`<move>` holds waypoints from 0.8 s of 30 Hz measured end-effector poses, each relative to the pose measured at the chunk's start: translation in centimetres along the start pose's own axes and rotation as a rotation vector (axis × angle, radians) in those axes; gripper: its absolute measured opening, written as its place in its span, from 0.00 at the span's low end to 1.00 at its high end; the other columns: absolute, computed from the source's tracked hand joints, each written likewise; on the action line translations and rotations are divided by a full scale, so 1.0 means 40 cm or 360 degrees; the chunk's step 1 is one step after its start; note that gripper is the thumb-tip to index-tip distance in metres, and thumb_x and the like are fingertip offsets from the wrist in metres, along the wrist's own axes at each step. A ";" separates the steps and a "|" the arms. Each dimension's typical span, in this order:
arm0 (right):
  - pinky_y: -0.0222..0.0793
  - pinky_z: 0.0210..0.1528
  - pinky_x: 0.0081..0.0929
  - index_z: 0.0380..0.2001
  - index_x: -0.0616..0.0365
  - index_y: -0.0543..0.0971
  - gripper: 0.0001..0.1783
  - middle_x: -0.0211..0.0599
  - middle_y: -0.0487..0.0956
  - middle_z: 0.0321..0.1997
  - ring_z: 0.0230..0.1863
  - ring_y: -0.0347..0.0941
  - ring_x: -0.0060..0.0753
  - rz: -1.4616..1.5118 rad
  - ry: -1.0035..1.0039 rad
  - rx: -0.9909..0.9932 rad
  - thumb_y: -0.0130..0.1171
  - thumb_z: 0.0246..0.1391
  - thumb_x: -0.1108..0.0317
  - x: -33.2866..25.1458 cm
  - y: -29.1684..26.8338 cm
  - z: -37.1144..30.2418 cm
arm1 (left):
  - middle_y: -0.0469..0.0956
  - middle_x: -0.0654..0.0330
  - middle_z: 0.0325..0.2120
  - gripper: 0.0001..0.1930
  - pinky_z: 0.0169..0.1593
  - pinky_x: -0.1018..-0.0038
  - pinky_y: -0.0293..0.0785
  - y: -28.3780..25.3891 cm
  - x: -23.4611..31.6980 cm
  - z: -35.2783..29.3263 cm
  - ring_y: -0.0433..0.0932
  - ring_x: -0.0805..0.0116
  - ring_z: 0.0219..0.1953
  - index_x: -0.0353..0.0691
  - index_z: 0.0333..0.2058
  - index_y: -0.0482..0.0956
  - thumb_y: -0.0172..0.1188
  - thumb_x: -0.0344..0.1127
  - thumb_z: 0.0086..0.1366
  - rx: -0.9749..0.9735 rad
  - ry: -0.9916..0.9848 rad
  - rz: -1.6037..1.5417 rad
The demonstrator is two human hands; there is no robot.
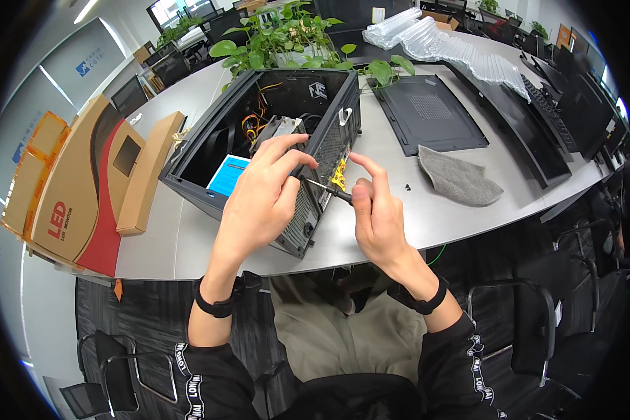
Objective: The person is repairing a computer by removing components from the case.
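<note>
A black computer case (224, 99) lies on its side on the desk, its open side up. Coloured wires (253, 126) and a silver metal part (287, 127) show inside, beside a bright blue panel (228, 175). My left hand (259, 196) bends over the case's right edge, fingers curled against it; whether it pinches anything small is hidden. My right hand (379, 222) grips the dark handle of a screwdriver (318, 185). The shaft points left, its tip close to my left thumb at the perforated rear panel. A yellow label (339, 173) sits just beyond the shaft.
Right of the case lie a black side panel (427, 112), a grey cloth (458, 178) and tiny dark pieces (408, 187). Beyond are a flat monitor (518, 129) and clear air-cushion wrap (462, 59). A potted plant (280, 38) stands behind; a monitor carton (84, 189) is left.
</note>
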State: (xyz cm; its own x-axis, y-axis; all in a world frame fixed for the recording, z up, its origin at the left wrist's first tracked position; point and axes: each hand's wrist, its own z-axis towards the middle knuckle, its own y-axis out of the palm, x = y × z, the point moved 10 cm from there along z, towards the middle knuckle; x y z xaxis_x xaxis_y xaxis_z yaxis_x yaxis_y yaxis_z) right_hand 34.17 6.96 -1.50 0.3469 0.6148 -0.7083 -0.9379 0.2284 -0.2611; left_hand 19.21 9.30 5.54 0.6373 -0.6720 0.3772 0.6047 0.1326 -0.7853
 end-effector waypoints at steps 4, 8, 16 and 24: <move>0.67 0.26 0.36 0.67 0.60 0.66 0.27 0.36 0.72 0.23 0.20 0.71 0.40 -0.0100 -0.0050 0.0112 0.58 0.67 0.72 -0.008 -0.004 -0.004 | 0.75 0.46 0.60 0.12 0.67 0.57 0.68 -0.009 0.005 -0.001 0.71 0.46 0.65 0.33 0.41 0.81 0.50 0.22 0.62 0.0048 0.0052 0.0007; 0.68 0.29 0.34 0.66 0.54 0.70 0.33 0.35 0.71 0.30 0.26 0.71 0.35 -0.0773 -0.0964 0.0098 0.66 0.56 0.73 -0.132 -0.002 -0.026 | 0.75 0.46 0.59 0.10 0.66 0.57 0.68 -0.004 -0.002 -0.001 0.71 0.46 0.65 0.32 0.37 0.81 0.50 0.22 0.62 0.0035 0.0079 0.0005; 0.70 0.30 0.38 0.64 0.58 0.69 0.22 0.44 0.76 0.32 0.29 0.77 0.45 -0.0030 0.0040 -0.0030 0.57 0.69 0.71 -0.008 -0.013 0.023 | 0.76 0.46 0.59 0.11 0.67 0.58 0.68 -0.001 -0.010 -0.006 0.71 0.48 0.65 0.32 0.37 0.82 0.50 0.23 0.62 0.0017 0.0024 -0.0016; 0.72 0.27 0.39 0.64 0.56 0.69 0.23 0.43 0.76 0.29 0.25 0.75 0.44 -0.0178 -0.0063 0.0034 0.56 0.68 0.73 -0.022 -0.014 0.008 | 0.71 0.50 0.67 0.15 0.75 0.52 0.56 0.022 0.013 -0.002 0.61 0.47 0.74 0.34 0.39 0.85 0.49 0.21 0.59 -0.0158 0.0164 0.0052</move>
State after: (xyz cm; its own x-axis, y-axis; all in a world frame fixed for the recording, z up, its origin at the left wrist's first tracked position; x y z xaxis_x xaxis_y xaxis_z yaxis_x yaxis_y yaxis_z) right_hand 34.38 6.53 -0.53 0.4497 0.6139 -0.6487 -0.8931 0.3132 -0.3228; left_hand 20.04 9.01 4.99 0.6003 -0.7406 0.3020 0.5308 0.0865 -0.8431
